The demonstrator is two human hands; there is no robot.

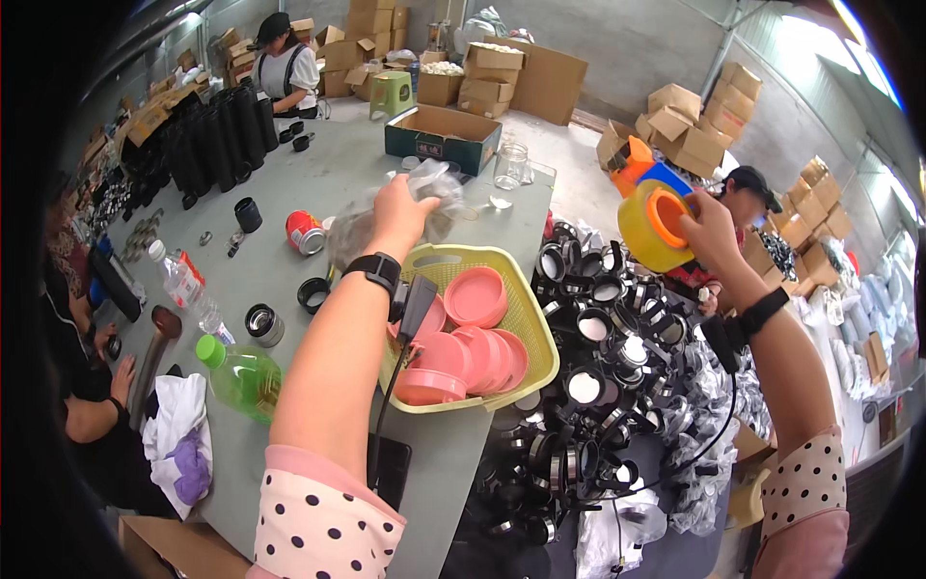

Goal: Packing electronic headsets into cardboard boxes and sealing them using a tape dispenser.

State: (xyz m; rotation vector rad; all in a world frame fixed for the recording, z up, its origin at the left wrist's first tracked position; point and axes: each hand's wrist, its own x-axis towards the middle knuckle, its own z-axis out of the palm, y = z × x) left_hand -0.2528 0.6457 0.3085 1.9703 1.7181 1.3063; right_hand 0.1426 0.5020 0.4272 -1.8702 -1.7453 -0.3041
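Observation:
My left hand reaches over the table beyond the basket, its fingers closed on a crumpled clear plastic bag. Out to the right and raised, my right hand grips a wide roll of yellow tape with an orange core. Below and between my arms stands a yellow plastic basket, holding several round pink caps. Part of the bag is hidden behind my left hand and wrist.
Black lidded parts are heaped right of the table. A dark green box, a glass jar, a red can and a green bottle stand or lie around the table. Other people work along the edges.

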